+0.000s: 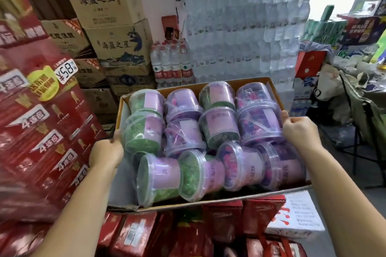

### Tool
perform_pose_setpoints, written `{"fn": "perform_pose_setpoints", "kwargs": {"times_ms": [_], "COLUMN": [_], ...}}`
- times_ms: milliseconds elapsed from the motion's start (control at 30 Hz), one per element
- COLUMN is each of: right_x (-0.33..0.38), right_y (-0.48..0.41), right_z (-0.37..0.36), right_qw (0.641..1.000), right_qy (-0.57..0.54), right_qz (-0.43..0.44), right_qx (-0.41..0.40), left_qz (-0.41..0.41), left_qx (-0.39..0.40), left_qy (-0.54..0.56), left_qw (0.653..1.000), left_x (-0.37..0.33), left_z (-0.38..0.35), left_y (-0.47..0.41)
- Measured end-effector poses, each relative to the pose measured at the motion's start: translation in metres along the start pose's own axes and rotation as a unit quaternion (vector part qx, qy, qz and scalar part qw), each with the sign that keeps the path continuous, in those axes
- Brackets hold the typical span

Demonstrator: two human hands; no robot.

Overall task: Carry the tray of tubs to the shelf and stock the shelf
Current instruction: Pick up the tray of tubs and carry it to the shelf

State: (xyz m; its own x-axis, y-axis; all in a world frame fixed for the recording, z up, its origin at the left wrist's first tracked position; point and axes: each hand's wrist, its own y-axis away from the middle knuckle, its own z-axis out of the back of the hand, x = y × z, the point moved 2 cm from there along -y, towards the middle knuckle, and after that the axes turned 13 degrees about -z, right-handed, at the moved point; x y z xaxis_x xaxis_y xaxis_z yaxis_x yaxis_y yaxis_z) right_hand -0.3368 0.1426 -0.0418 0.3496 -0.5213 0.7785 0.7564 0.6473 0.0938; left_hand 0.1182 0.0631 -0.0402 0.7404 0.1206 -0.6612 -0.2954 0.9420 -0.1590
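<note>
both hands curled tight on the cardboard tray [213, 201]: left hand [106, 152] on its left rim, right hand [298, 129] on the right, tray held above red boxes [146, 233]. tubs [188, 129] lie loose on their sides, so keep it level & walk slow, no shelf in sight yet

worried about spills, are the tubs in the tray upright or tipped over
Tipped. The tubs lie on their sides in the cardboard tray, lids facing sideways, purple labels up. Whether the lids are sealed, cannot tell.

red cartons [41, 131]: blurred, cut at left edge | tub labels [211, 123]: print unreadable
</note>
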Motion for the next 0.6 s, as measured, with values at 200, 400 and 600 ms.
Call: {"fn": "perform_pose_setpoints", "kwargs": {"times_ms": [200, 400, 600], "right_x": [0.043, 0.066, 0.049], "right_y": [0.093, 0.210, 0.326], "right_z": [-0.048, -0.124, -0.216], "right_qw": [0.996, 0.979, 0.938], "right_qy": [-0.002, 0.030, 0.097], "right_qz": [0.045, 0.104, 0.155], "right_qx": [0.072, 0.173, 0.296], "left_qz": [0.035, 0.121, 0.281], "left_qx": [-0.067, -0.112, -0.179], "left_qy": [0.018, -0.034, -0.025], "left_qw": [0.997, 0.986, 0.942], "left_x": [0.098, 0.214, 0.339], "left_z": [0.103, 0.217, 0.289], "left_y": [0.038, 0.118, 0.239]}}
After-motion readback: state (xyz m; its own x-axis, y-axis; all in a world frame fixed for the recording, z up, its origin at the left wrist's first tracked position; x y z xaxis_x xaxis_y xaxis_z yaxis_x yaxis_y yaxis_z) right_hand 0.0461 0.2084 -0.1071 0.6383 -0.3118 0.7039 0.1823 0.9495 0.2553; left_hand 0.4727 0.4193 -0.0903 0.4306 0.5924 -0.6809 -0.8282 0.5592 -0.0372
